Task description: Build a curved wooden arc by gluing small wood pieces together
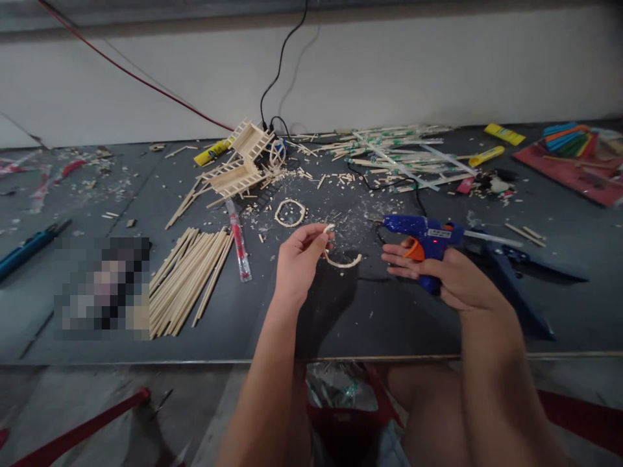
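Note:
Between the thumb and fingers of my left hand (302,256) is a curved strip of short wooden stick pieces (344,263), bent like an open hook. My right hand (445,272) is wrapped round the handle of a blue hot glue gun (418,227) with an orange trigger. Some fingers of that hand stretch out past the trigger. The gun's nozzle points left, toward the strip but apart from it. A glue stick (494,238) juts from its back. A closed ring of the same wooden pieces (291,213) lies on the table just beyond my left hand.
A small wooden cart-like model (238,175) stands at the back with a spoked wheel (277,154). Loose round sticks (192,282) lie at the left. Scattered sticks (389,155), yellow tubes (505,134) and blue cutters (516,279) are beyond and to the right. A black cable (418,194) runs behind the gun.

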Tool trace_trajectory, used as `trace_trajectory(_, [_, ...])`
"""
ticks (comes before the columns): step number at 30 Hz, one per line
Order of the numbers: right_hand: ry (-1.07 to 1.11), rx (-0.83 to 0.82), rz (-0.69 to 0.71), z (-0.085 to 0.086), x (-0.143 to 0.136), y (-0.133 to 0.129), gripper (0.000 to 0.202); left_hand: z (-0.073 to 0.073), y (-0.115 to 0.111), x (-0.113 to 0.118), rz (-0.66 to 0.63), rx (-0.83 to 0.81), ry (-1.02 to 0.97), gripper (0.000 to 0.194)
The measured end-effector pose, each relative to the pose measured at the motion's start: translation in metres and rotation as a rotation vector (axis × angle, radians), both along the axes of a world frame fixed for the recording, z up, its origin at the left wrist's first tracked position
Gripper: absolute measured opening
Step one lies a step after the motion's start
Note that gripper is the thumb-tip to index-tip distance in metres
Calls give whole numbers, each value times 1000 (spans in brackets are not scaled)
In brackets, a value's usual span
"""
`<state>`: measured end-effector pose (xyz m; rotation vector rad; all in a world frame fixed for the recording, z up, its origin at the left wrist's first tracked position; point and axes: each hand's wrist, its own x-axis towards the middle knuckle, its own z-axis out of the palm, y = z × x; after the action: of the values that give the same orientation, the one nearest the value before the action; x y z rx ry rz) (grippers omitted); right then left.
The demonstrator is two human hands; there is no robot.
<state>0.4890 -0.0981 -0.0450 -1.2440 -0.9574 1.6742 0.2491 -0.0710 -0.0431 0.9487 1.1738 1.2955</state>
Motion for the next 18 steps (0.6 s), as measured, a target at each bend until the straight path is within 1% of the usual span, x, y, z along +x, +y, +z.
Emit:
trace_trajectory(3, [-15, 53, -60, 1, -8, -4, 34, 1, -2, 3, -14, 1, -28, 12])
trace_trajectory(7, [-75, 147, -91, -2, -16, -12, 18, 5, -4, 7, -25, 17, -39, 13])
trace_trajectory(13, [10, 127, -125, -6, -23, -16, 14, 7, -5, 8, -19, 47, -11, 9])
trace_trajectory(16, [14, 83, -135, -7, -23, -15, 18, 4, -5, 6, -29, 35, 11, 14])
trace_trajectory(18, [17, 58, -118, -7, -24, -16, 20, 3, -5, 5, -59, 27, 13, 17])
